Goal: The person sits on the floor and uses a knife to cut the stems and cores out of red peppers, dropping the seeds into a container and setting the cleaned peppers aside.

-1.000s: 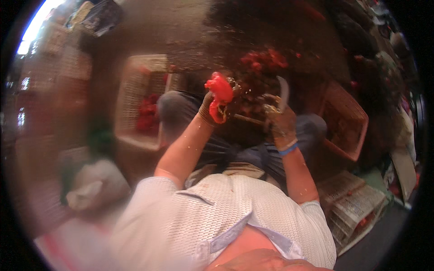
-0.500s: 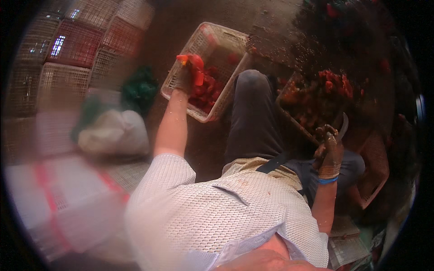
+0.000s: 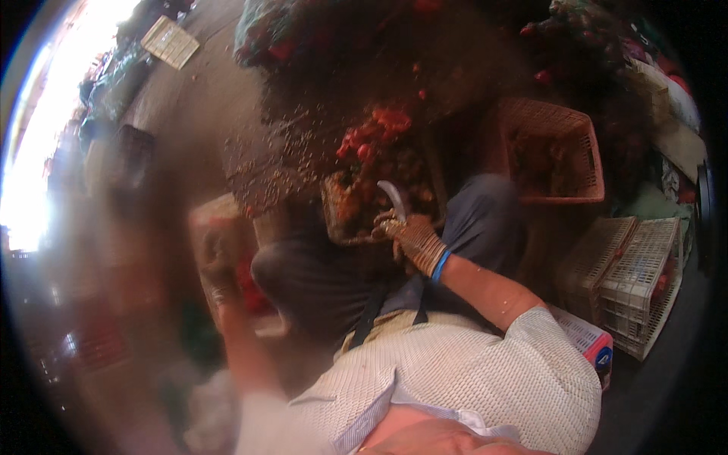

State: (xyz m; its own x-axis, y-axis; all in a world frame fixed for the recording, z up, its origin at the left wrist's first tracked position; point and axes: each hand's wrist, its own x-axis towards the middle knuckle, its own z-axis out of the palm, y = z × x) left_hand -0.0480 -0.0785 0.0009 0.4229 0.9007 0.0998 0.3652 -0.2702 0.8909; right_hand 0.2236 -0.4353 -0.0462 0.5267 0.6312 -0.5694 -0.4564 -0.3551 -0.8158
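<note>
My right hand (image 3: 413,236), in a stained glove with a blue band at the wrist, is closed round a small curved knife (image 3: 394,199). Its blade points up and away from me. Just beyond it, between my knees, sits a basket (image 3: 331,216) of dark scraps, with red peppers (image 3: 371,135) heaped at its far side. On the left, my gloved left hand (image 3: 218,269) is over a pale crate (image 3: 211,211) holding red pepper pieces (image 3: 252,284). Haze blurs that side, and the fingers cannot be made out.
A pink crate (image 3: 591,163) with dark scraps in it stands beyond my right knee. White crates (image 3: 641,265) are stacked at the right. Pale seeds (image 3: 280,163) litter the floor ahead, and green net sacks (image 3: 265,30) lie farther off.
The view has swung to the right, bringing the pink crate and stacked crates into sight. The red pepper seen in my left hand earlier no longer shows there. My right hand keeps the knife.
</note>
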